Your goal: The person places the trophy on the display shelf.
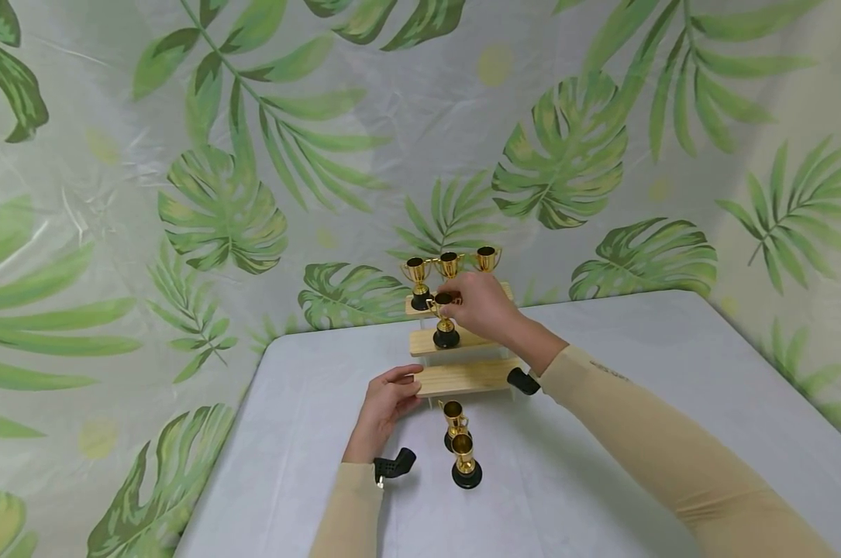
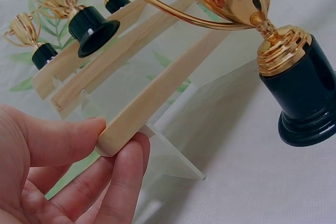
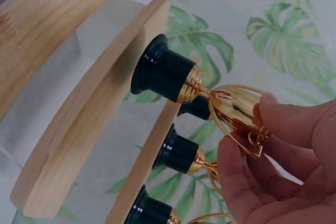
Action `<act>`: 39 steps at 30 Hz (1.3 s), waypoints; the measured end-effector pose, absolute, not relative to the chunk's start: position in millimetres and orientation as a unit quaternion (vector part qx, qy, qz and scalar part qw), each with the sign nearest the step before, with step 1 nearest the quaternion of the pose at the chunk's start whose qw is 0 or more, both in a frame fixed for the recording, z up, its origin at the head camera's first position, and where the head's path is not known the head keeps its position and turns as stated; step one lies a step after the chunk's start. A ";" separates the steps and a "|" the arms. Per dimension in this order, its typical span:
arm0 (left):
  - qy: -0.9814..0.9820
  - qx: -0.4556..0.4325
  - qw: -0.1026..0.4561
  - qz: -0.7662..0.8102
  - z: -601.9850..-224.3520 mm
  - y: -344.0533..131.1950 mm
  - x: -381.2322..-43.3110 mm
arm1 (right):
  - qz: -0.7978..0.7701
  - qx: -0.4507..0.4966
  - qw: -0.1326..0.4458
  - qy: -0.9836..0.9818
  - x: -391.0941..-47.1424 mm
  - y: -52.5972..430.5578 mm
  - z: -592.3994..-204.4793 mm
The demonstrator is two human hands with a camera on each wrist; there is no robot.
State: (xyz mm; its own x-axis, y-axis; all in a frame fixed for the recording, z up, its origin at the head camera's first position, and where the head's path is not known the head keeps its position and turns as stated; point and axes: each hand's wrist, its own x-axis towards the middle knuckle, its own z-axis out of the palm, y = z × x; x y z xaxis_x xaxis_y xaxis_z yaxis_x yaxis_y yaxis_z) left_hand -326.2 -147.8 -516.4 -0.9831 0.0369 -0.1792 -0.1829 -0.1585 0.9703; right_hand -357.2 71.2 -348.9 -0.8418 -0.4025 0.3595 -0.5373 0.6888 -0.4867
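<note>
My right hand [image 1: 488, 308] pinches a small gold trophy cup [image 1: 446, 332] with a black base at its cup and handle. In the right wrist view, that trophy's base [image 3: 160, 69] is close over the middle wooden step. My left hand [image 1: 384, 404] grips the left end of the lowest board [image 1: 469, 377] of a three-step wooden stand, thumb above and fingers beneath in the left wrist view. Three more trophies stand in a row on the top board [image 1: 415, 306], the middle one partly hidden by my right hand.
Two further trophies, one [image 1: 455, 422] behind the other [image 1: 466, 463], stand on the white tablecloth [image 1: 587, 480] in front of the stand. Clear supports [image 2: 176, 153] hold up the boards. A leaf-patterned curtain [image 1: 392, 139] hangs behind the table.
</note>
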 end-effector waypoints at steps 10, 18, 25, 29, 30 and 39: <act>0.648 -0.062 0.073 0.756 -515.6 -147.7 -324.2 | 0.285 0.257 0.087 -0.919 -364.9 65.8 -355.0; 0.652 -0.065 0.076 0.752 -515.0 -146.8 -323.2 | 0.268 0.261 0.098 -0.922 -367.6 64.8 -360.1; 0.651 -0.063 0.077 0.752 -516.3 -147.7 -324.6 | 0.271 0.252 0.102 -0.923 -369.1 62.7 -362.3; 0.651 -0.062 0.078 0.753 -516.6 -147.3 -324.6 | 0.272 0.250 0.102 -0.924 -369.6 62.7 -362.9; 0.651 -0.062 0.078 0.753 -516.7 -147.3 -324.7 | 0.272 0.250 0.102 -0.924 -369.7 63.0 -363.1; 0.648 -0.063 0.070 0.756 -516.4 -147.3 -324.1 | 0.269 0.250 0.118 -0.922 -369.2 65.1 -360.9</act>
